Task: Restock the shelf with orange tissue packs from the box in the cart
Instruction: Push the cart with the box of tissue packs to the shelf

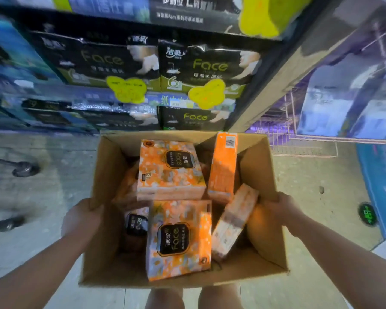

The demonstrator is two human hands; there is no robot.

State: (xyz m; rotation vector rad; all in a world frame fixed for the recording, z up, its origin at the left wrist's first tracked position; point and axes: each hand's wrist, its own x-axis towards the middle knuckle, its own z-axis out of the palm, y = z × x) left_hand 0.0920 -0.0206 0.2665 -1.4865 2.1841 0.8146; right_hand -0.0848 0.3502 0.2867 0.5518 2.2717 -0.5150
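Half-seen, from above

My forearms (42, 270) run off the bottom corners. The box (107, 166) hides most of my legs (165, 297). A dark-labelled pack (136, 224) lies half buried under the near orange pack (178, 239). The yellow tags (126, 89) are too smeared to read, and the wheel (25, 169) at left is a blur.

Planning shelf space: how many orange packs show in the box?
5: far centre, near centre, upright far right, tilted near right, half-buried near left. More may hide beneath.
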